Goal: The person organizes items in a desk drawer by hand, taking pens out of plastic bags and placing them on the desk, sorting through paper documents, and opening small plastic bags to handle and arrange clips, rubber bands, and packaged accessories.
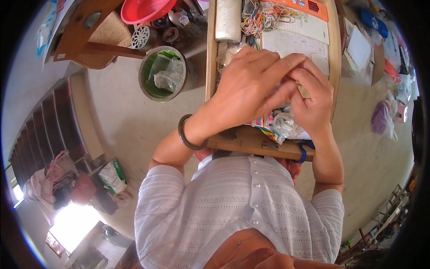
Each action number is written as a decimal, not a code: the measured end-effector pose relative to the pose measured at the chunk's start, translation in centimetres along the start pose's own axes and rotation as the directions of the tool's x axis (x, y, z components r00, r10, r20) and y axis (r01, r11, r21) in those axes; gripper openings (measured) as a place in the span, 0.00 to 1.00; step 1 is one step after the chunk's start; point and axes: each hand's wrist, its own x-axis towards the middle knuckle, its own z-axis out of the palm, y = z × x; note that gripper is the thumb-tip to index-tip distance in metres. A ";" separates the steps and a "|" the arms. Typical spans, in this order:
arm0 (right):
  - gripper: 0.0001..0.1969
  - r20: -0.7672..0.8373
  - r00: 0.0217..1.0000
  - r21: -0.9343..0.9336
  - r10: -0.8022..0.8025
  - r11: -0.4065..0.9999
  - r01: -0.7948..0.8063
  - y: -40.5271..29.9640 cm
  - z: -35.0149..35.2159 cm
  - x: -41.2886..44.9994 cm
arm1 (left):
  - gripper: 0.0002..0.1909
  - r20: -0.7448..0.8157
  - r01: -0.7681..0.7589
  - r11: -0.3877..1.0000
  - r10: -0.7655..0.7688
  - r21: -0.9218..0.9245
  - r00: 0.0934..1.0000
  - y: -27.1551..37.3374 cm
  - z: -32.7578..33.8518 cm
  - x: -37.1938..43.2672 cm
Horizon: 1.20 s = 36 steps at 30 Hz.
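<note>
My left hand (pixel 250 84), with a dark bangle (pixel 183 132) on its wrist, and my right hand (pixel 312 89) meet at the fingertips. They are above an open wooden drawer (pixel 211 53). The fingers are bent inward and overlap, so whatever may be between them is hidden. Under and around the hands lie a crumpled clear plastic bag (pixel 285 126), paper sheets (pixel 295 42) with writing, and a tangle of coloured rubber bands or cords (pixel 258 20). A white roll (pixel 228 20) lies in the far left corner, near an orange box (pixel 305 6).
On the floor to the left stands a round bin (pixel 146 89) with plastic bags inside. Beyond it are a pink basin (pixel 146 10) and several jars (pixel 173 35). At the right are a cardboard box of papers (pixel 359 47) and a purple bag (pixel 379 117). A dark staircase (pixel 55 117) rises at far left.
</note>
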 end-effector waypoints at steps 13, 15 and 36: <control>0.01 0.095 0.995 0.226 0.009 0.974 -0.030 -1.3 -0.1 1.1 | 0.16 0.074 0.023 0.914 0.008 -0.405 0.997 -4.1 -1.5 -2.8; 0.03 0.120 0.961 0.609 0.249 0.746 -0.269 -2.6 0.3 1.1 | 0.22 -0.053 0.129 0.880 -0.172 -0.457 0.984 -5.0 -3.2 -3.8; 0.08 0.933 0.354 0.029 -0.057 0.996 0.083 -3.1 1.2 -2.1 | 0.04 -0.355 0.073 0.951 -0.182 -0.300 0.917 -0.3 -2.4 -11.8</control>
